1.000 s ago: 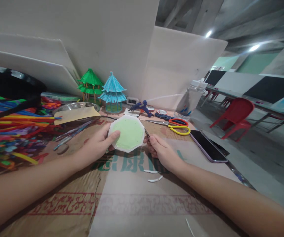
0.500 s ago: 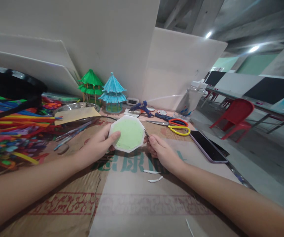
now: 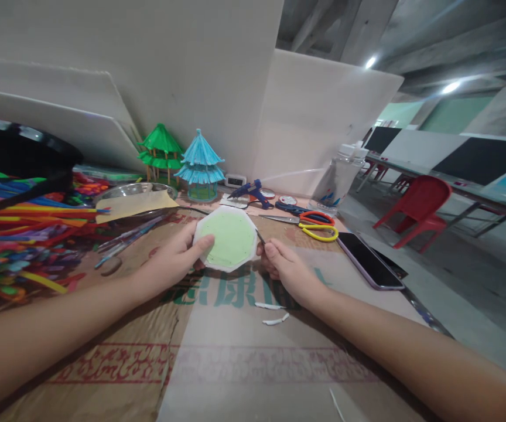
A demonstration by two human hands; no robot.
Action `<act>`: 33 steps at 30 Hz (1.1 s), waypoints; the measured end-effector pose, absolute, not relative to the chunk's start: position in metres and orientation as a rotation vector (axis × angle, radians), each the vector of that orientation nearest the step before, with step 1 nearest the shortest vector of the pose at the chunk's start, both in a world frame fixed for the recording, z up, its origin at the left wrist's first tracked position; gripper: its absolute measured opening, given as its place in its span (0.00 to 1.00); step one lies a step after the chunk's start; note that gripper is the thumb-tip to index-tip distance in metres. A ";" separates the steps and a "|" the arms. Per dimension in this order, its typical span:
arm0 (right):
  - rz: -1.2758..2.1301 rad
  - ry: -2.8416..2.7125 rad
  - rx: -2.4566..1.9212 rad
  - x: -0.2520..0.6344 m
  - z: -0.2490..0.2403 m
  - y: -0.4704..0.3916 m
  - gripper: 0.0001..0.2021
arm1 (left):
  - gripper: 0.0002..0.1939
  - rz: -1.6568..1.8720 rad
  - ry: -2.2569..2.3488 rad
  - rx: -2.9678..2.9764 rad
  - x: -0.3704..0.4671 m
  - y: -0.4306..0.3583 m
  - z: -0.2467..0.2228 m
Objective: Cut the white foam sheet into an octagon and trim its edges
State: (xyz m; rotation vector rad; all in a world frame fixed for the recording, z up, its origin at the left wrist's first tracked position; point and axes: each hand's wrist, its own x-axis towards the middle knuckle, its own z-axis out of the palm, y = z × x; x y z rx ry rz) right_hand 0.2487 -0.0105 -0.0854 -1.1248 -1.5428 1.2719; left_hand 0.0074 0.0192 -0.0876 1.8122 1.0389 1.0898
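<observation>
My left hand (image 3: pixel 183 253) grips the left side of a pale green octagonal board (image 3: pixel 231 237) with a white rim, the thumb lying on its green face. The board is tilted up toward me, above the cardboard. At its right edge, my right hand (image 3: pixel 289 268) is closed on a thin dark tool (image 3: pixel 260 237); the tip meets or nearly meets the white rim, and the kind of tool cannot be made out. Below my right hand lie thin white offcuts (image 3: pixel 276 321) on the translucent sheet. Fingers behind the board are hidden.
Two small pavilion models, green (image 3: pixel 161 146) and blue (image 3: pixel 199 161), stand at the back beside a glue gun (image 3: pixel 253 190). Scissors (image 3: pixel 318 225), a phone (image 3: pixel 369 259) and a plastic bottle (image 3: pixel 334 181) are on the right. Colourful pipe cleaners (image 3: pixel 24 234) pile up at left.
Both hands and the board stay almost in place. The dark tool at the right edge has shifted very slightly; the whole view has moved a little.
</observation>
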 end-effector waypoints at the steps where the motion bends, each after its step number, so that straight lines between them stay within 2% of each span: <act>1: 1.279 -1.542 -1.128 0.249 -0.085 -0.011 0.24 | 0.23 1.088 1.044 1.810 0.007 0.019 -0.087; 12: 1.291 -1.526 -1.131 0.248 -0.083 -0.011 0.21 | 0.23 1.080 1.040 1.823 0.009 0.018 -0.085; 22: 1.291 -1.455 -1.065 0.244 -0.078 -0.014 0.26 | 0.23 1.150 1.013 1.671 0.011 0.017 -0.083; 33: 1.274 -1.502 -1.067 0.245 -0.081 -0.015 0.25 | 0.23 1.080 0.967 1.706 0.009 0.019 -0.085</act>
